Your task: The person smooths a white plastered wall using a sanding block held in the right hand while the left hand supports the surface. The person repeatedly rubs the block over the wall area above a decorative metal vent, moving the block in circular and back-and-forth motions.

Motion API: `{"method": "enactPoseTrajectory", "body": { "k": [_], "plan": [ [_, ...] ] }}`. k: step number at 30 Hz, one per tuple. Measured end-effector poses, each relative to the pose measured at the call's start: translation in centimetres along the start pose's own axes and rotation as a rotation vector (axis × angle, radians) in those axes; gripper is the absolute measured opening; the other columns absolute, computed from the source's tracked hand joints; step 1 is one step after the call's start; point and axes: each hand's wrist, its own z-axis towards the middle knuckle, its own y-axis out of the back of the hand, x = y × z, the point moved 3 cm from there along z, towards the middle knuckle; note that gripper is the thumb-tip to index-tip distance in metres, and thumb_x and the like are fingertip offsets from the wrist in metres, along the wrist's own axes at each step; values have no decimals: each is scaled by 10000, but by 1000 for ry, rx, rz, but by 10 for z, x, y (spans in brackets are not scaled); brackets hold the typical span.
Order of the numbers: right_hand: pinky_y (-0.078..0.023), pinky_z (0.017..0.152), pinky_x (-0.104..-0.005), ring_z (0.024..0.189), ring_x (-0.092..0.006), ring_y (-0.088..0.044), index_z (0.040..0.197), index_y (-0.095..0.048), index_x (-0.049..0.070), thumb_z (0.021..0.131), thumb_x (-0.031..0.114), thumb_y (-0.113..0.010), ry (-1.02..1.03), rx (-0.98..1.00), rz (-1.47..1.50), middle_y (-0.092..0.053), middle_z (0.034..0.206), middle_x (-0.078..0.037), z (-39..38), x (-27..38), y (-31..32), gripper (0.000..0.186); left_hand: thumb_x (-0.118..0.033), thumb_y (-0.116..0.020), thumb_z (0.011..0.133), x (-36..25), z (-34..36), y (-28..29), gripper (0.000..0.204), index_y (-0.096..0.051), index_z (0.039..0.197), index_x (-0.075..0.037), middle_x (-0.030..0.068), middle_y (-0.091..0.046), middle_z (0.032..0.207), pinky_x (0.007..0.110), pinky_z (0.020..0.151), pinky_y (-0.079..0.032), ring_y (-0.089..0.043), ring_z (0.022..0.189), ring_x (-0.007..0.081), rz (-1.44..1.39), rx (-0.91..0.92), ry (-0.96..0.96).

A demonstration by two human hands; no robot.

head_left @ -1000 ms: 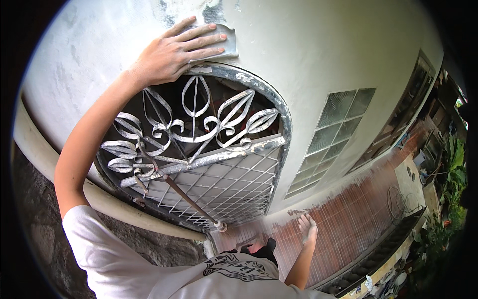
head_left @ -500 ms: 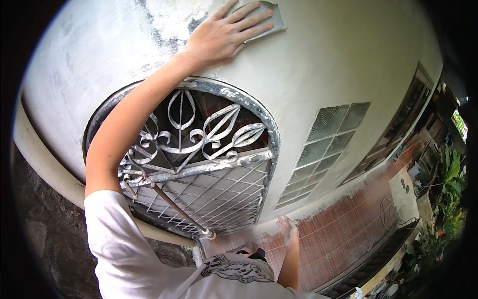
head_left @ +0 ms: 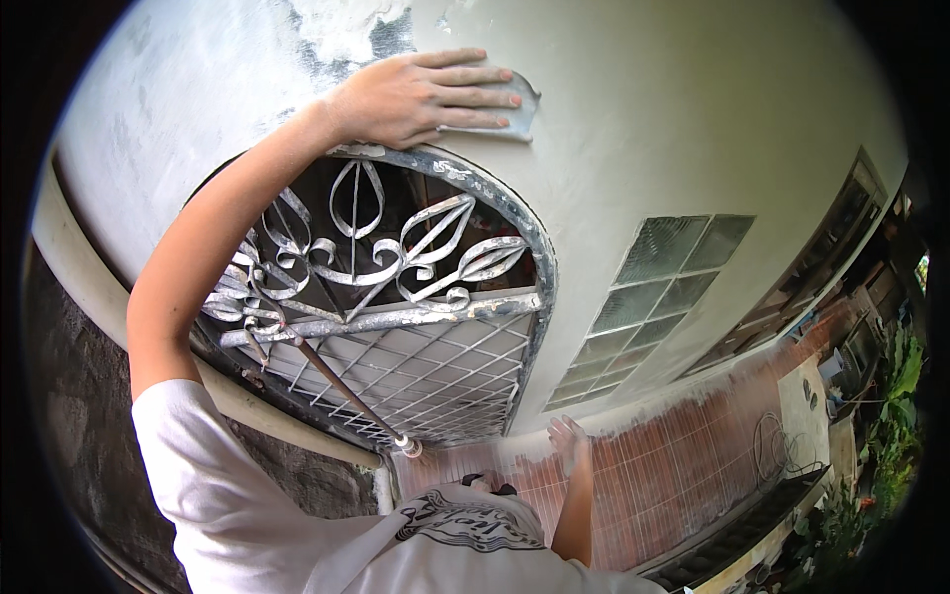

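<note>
Pressed flat on the pale wall (head_left: 633, 129), my left hand (head_left: 421, 99) covers most of a grey sheet of sandpaper (head_left: 524, 114). Its fingers are stretched out, and one edge of the sheet curls past the fingertips. The hand lies just above the arched frame of a metal door (head_left: 475, 176); its wrist is close to the frame's top edge. White dust coats both hands. My right hand (head_left: 569, 444) is low down over the tiled floor, holding nothing I can see, with its fingers extended and apart.
White scrollwork (head_left: 381, 252) and a lattice fill the door, with a brown rod (head_left: 346, 388) slanting across it. A glass-block window (head_left: 648, 297) is to the right. Red-brown tiles (head_left: 673, 455) lie below, with coiled wire (head_left: 772, 441) and plants (head_left: 896, 396) farther right.
My left hand has slid down the wall with the sandpaper, closer to the door's arch. My right hand stays low in about the same place.
</note>
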Motion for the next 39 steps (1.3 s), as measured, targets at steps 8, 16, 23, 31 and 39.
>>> {"method": "enactPoseTrajectory", "body": {
  "k": [8, 16, 23, 31, 39],
  "plan": [
    [-405, 1060, -385, 1268, -270, -580, 1492, -447, 94, 1003, 423, -522, -64, 108, -80, -596, 1429, -130, 0, 18, -17, 595, -198, -556, 916, 14, -42, 33, 557, -528, 1470, -157, 126, -428, 1576, 544, 1210, -250, -362, 1474, 355, -141, -253, 776],
    [-371, 1110, -446, 1314, -311, -545, 1483, -452, 71, 1004, 499, -550, 116, 451, -228, -547, 1452, -210, -23, 73, -91, 649, -56, -692, 885, -174, 1, 3, 226, -706, 1105, -5, 176, -716, 1013, 438, 871, -529, -678, 964, 373, -999, -536, 806],
    [-345, 1136, -409, 1380, -258, -465, 1503, -408, -15, 1037, 450, -529, 640, 799, -159, -486, 1501, -172, -39, 99, -135, 670, -223, -659, 972, -323, 19, -36, 300, -696, 1133, 27, 195, -736, 1102, 373, 869, -517, -699, 936, 262, -1978, 3, 655],
    [-482, 933, -317, 1029, -186, -641, 1247, -635, -79, 1015, 398, -608, 612, 333, -559, -715, 1146, -132, -71, 118, -183, 531, -169, -674, 968, -327, -12, -53, 461, -540, 1383, -20, 138, -726, 1073, 348, 893, -511, -676, 971, 192, -1900, 18, 864],
    [-476, 1010, -370, 1188, -333, -644, 1310, -597, -57, 1024, 113, -554, 1718, -152, -696, -659, 1279, -221, -98, 282, -285, 335, -158, -550, 1053, -303, -74, -43, 453, -454, 1467, -3, 130, -705, 1187, 309, 944, -501, -663, 1023, 171, -1968, -480, 1322]
  ]
}}
